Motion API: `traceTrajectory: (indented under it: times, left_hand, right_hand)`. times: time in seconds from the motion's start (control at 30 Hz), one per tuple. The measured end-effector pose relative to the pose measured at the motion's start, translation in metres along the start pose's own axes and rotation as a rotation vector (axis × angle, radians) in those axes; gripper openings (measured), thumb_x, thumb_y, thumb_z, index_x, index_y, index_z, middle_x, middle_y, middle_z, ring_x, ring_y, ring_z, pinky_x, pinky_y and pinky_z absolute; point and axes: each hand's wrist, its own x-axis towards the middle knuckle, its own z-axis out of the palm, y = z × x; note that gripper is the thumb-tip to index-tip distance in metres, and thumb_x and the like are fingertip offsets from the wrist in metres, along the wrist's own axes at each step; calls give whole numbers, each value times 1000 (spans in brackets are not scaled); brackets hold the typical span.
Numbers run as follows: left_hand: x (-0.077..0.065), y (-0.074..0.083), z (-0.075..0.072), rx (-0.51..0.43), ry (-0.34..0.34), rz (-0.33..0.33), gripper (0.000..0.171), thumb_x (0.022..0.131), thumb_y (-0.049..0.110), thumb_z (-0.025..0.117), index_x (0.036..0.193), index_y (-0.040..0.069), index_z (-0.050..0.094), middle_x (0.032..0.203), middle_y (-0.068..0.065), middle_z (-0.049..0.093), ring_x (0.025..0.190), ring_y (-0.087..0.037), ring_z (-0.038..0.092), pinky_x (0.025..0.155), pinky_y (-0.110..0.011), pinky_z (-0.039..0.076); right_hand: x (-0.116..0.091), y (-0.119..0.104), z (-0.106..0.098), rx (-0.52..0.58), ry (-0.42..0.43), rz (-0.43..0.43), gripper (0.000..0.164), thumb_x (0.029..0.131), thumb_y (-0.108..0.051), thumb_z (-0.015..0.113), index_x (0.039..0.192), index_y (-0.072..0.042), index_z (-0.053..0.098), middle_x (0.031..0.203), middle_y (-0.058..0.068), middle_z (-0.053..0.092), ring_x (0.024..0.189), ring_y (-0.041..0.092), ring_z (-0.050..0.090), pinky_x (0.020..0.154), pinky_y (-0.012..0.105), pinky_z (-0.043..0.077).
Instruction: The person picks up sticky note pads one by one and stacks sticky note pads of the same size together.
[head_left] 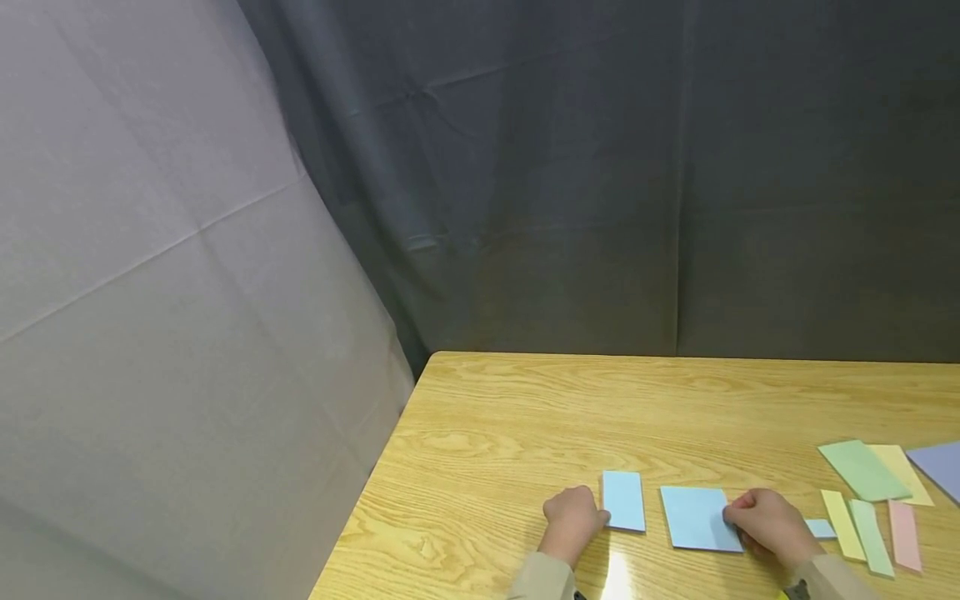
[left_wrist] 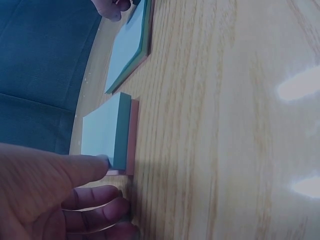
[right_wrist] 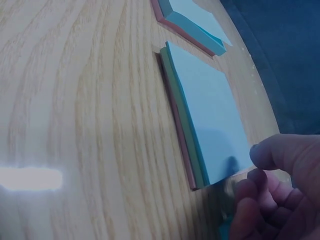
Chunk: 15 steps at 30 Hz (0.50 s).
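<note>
Two stacks of sticky note pads lie side by side on the table. The smaller stack has a light blue pad [left_wrist: 102,130] over a pink pad [left_wrist: 132,135]. My left hand [head_left: 576,521] is at its left side, thumb tip on the near corner and fingers loosely bent beside it. The larger stack shows a square blue pad [right_wrist: 205,110] on top, with green and pink layers [right_wrist: 180,120] below. At its right edge my right hand [head_left: 768,525] pinches the blue pad's border between thumb and bent forefinger.
Right of my right hand lie a small blue pad [head_left: 821,529], narrow yellow [head_left: 843,525], green [head_left: 871,537] and pink [head_left: 905,536] strips. Behind them are a larger green pad [head_left: 864,471], a yellow pad [head_left: 903,473] and a purple pad [head_left: 941,467]. A dark curtain [head_left: 555,208] hangs behind the table.
</note>
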Motion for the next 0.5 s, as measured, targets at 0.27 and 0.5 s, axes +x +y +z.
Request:
traceTrajectory:
  times: [0.27, 0.5]
  left_hand:
    - [1, -1, -1, 5, -11, 0, 52, 78, 43, 63, 46, 13, 35, 41, 5, 26, 40, -11, 27, 46, -26, 32]
    - [1, -2, 0, 16, -8, -3, 53, 78, 45, 63, 46, 13, 36, 40, 5, 25, 39, -10, 26, 46, -25, 32]
  right_hand:
    - [-2, -2, -12, -26, 22, -83, 22, 79, -16, 55, 80, 6, 52, 59, 2, 48, 50, 15, 44, 49, 29, 38]
    - [-1, 2, -28, 3, -11, -45, 28, 81, -18, 54, 86, 9, 48, 64, 3, 48, 55, 15, 45, 52, 29, 40]
